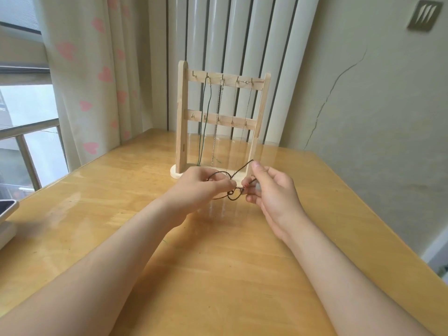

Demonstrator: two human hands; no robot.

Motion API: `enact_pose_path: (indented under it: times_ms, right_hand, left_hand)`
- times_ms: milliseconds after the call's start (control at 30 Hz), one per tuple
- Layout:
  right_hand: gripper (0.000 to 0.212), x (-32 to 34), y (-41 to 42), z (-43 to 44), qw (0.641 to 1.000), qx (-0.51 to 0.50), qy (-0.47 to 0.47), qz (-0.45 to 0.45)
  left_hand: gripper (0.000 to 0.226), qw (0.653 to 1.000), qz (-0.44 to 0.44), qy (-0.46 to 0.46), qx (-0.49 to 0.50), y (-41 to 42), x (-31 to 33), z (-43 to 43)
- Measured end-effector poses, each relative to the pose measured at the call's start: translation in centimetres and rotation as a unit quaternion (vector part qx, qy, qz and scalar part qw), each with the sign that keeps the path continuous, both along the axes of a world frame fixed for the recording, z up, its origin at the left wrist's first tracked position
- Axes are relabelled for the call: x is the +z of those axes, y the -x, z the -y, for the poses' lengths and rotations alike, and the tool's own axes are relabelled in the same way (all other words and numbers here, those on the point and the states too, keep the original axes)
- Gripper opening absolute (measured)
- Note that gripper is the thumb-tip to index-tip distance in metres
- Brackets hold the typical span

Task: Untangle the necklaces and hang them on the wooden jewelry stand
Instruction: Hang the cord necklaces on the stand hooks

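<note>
Both hands, left (206, 184) and right (269, 190), pinch our knotted dark brown cord necklace (232, 190) before the pale wooden jewelry stand (183, 117); next we must loosen the knot, then hook it.

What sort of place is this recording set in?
Probably a room in a home, perhaps a bedroom: a glossy yellow wooden table sits in a corner beside a railed window, cream curtains printed with pink hearts hang there, and the pale painted wall is cracked.
</note>
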State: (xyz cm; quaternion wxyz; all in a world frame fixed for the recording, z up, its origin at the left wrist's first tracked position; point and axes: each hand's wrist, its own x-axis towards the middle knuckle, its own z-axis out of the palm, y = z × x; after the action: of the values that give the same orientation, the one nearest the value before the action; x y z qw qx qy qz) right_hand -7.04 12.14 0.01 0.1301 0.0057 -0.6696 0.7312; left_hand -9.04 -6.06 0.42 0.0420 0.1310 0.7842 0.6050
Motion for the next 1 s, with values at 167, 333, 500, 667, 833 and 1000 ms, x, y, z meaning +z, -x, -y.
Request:
enact_pose_path:
  times_ms: [167,333,500,667,833,1000]
  right_hand:
    - [0.029,0.1,-0.3,-0.1,1.0,-0.003,0.01,-0.008]
    - [0.022,0.0,-0.3,-0.1,1.0,0.014,0.0,-0.017]
    - [0.03,-0.1,-0.4,-0.2,0.999,0.004,-0.024,-0.021]
    - [0.027,-0.3,-0.3,-0.4,0.998,-0.013,-0.061,-0.019]
    - [0.02,-0.5,-0.4,-0.5,0.994,-0.011,-0.111,-0.005]
    - [0.012,-0.6,-0.4,-0.7,0.99,0.022,-0.132,0.04]
  left_hand:
    - [0.026,0.995,0.046,-0.09,-0.002,0.5,0.2,0.0]
    - [0.018,0.992,0.056,-0.114,-0.001,0.6,-0.1,-0.1]
    - [0.029,0.989,0.066,-0.129,-0.026,0.3,-0.1,0.1]
    - [0.031,0.999,-0.005,-0.034,-0.042,-0.2,-0.2,0.2]
    - [0.023,0.994,-0.095,0.054,-0.003,0.2,-0.7,0.2]
    - [0.026,0.976,-0.171,0.131,0.027,0.8,-1.2,0.1]
